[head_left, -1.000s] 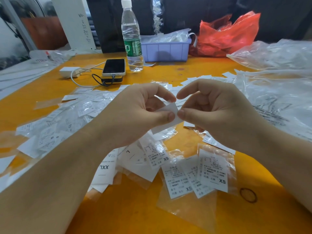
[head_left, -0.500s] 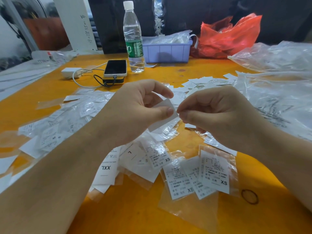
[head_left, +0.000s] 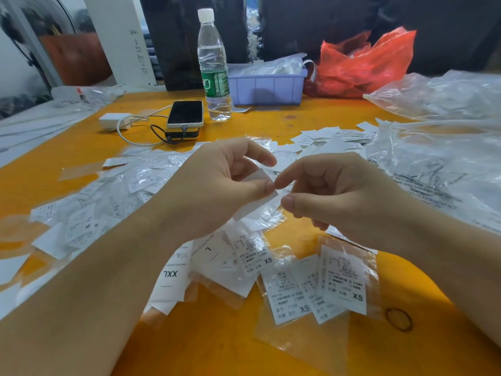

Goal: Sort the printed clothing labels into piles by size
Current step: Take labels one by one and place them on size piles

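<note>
My left hand (head_left: 217,185) pinches a blank-sided white label (head_left: 254,204) between thumb and fingers above the orange table (head_left: 217,343). My right hand (head_left: 339,196) has its curled index finger and thumb at the label's right corner. Below my hands lie bagged labels marked XS (head_left: 341,283), beside an XXL label (head_left: 170,278) and an L label (head_left: 211,253). A loose heap of unsorted labels (head_left: 108,191) spreads to the left, one of them marked M (head_left: 86,226).
A water bottle (head_left: 214,66), a phone (head_left: 185,114) on a power bank and a white charger (head_left: 113,121) stand at the back. Behind them are a purple tray (head_left: 268,88) and a red bag (head_left: 363,61). Clear plastic bags (head_left: 439,164) cover the right side. A rubber band (head_left: 398,318) lies front right.
My right thumb has dropped slightly away from the index finger at the label's edge. The left hand keeps its pinch, and both hands stay in about the same place.
</note>
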Demonstrator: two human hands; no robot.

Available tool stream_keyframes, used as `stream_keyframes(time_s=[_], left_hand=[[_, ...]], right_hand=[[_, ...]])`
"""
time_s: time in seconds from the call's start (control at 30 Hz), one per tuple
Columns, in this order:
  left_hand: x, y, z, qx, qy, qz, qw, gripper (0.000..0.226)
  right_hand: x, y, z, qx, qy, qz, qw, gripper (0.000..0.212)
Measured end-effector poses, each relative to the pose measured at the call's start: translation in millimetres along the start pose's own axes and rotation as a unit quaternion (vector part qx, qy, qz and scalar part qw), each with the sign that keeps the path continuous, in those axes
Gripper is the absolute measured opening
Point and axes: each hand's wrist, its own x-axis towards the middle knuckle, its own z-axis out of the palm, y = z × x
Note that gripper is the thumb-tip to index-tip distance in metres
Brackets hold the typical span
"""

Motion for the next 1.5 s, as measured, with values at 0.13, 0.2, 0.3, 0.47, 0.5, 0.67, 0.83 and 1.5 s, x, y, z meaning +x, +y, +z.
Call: stream_keyframes(time_s=[0.13, 0.2, 0.3, 0.47, 0.5, 0.67, 0.83, 1.5], left_hand=[[0, 0, 0, 0.000, -0.005, -0.001, 1.000, 0.022], [0, -1, 0, 0.002, -0.009, -0.002, 1.000, 0.022], [1, -2, 0, 0.012, -0.005, 0.004, 1.000, 0.020], [1, -8, -2, 0.139, 0.096, 0.038, 0.985, 0.022], [1, -9, -3, 0.160, 0.117, 0.050, 0.979, 0.023], [2, -9, -8, 0.258, 0.139, 0.072, 0.953, 0.019], [1, -13, -5, 0.280, 0.040, 0.023, 0.959, 0.024], [2, -6, 6, 0.137, 0.020, 0.017, 0.990, 0.017]], right_hand=[[0, 0, -1, 0.013, -0.012, 0.012, 1.000, 0.013], [1, 1, -1, 0.024, -0.017, 0.023, 0.999, 0.014], [2, 2, -2, 0.007, -0.017, 0.026, 0.999, 0.015], [3, 5, -4, -0.106, 0.007, 0.030, 0.994, 0.012], [3, 6, -6, -0.136, 0.016, 0.032, 0.990, 0.012], [5, 7, -18, -0.286, 0.058, 0.059, 0.955, 0.014], [5, 6, -17, -0.410, 0.022, 0.095, 0.907, 0.022], [1, -6, -8, -0.336, 0.149, -0.142, 0.919, 0.019]])
